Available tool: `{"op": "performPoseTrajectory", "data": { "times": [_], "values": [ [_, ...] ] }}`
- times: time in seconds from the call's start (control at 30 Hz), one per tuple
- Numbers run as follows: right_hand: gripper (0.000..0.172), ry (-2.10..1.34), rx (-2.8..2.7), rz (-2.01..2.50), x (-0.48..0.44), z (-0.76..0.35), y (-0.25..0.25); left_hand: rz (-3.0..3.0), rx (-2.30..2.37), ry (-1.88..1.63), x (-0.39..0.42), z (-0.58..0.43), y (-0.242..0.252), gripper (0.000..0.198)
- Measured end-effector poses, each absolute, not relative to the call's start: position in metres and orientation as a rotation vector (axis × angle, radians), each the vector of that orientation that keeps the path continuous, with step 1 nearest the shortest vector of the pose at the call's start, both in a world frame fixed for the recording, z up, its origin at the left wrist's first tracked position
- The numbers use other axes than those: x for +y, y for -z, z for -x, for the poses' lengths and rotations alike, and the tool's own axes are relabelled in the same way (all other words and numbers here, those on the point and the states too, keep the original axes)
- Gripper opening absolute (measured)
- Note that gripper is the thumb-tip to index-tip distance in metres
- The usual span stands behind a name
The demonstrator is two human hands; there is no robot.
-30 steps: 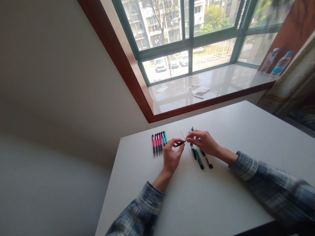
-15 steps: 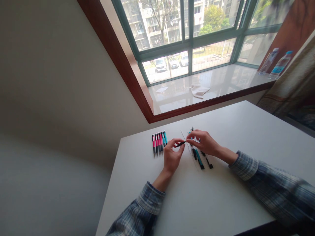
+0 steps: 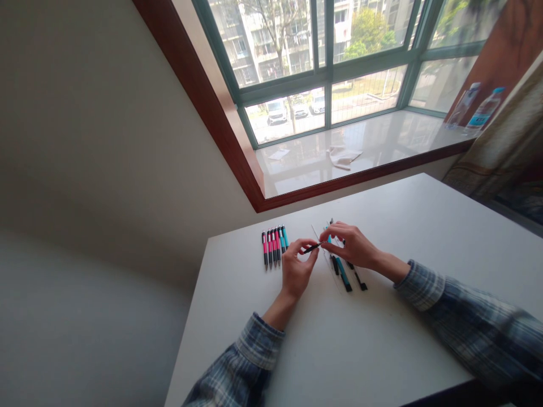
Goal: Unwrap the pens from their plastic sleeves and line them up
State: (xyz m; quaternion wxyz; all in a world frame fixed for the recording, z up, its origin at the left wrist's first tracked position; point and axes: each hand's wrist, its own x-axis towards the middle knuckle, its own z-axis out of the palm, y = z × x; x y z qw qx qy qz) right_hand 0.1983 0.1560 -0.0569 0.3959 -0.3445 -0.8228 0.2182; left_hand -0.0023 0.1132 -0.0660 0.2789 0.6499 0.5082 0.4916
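Note:
My left hand [image 3: 296,271] is closed, thumb and fingers pinching a short black pen barrel piece [image 3: 311,249]. At the right end of that piece, my right hand [image 3: 350,243] pinches with thumb and forefinger on a small pen part, too small to name exactly. Below and behind the right hand lie loose pen parts: a teal barrel with a dark end [image 3: 343,274], a short black piece [image 3: 335,264], a black clip-like part [image 3: 362,282] and thin pale refills [image 3: 333,270]. Several are partly hidden by the right hand.
Left of my hands lies a row of several pens, red ones [image 3: 269,249] and teal ones [image 3: 285,236]. The white table [image 3: 339,350] meets the wall beneath a window sill, which holds a cloth [image 3: 343,157] and two bottles, one blue-labelled [image 3: 481,116].
My right fingertips have shifted very slightly at the end of the black piece. The left hand and the parts on the table stay where they were.

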Motion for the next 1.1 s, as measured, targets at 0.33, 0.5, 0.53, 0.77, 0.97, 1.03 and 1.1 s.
{"op": "performPoseTrajectory", "data": {
  "times": [0.33, 0.5, 0.53, 0.77, 0.97, 1.03, 1.1],
  "values": [
    [0.027, -0.575, -2.160, 0.862, 0.157, -0.198, 0.058, -1.760, 1.354, -1.320, 0.113, 0.002, 0.069, 0.005],
    [0.029, -0.590, -2.202, 0.868, 0.156, -0.197, 0.057, -1.763, 1.336, -1.314, 0.113, 0.002, 0.067, 0.006],
    [0.029, -0.592, -2.204, 0.874, 0.156, -0.197, 0.057, -1.761, 1.333, -1.313, 0.113, 0.002, 0.067, 0.006],
    [0.024, -0.578, -2.195, 0.871, 0.157, -0.201, 0.054, -1.743, 1.315, -1.319, 0.113, 0.000, 0.062, 0.006],
    [0.025, -0.461, -2.096, 0.969, 0.167, -0.210, 0.056, -1.677, 1.335, -1.313, 0.114, 0.001, 0.067, 0.012],
    [0.021, -0.415, -2.057, 1.045, 0.171, -0.213, 0.060, -1.654, 1.334, -1.309, 0.114, 0.002, 0.067, 0.016],
    [0.018, -0.389, -2.037, 1.093, 0.174, -0.214, 0.065, -1.636, 1.320, -1.291, 0.113, 0.002, 0.067, 0.021]
  ]
}}
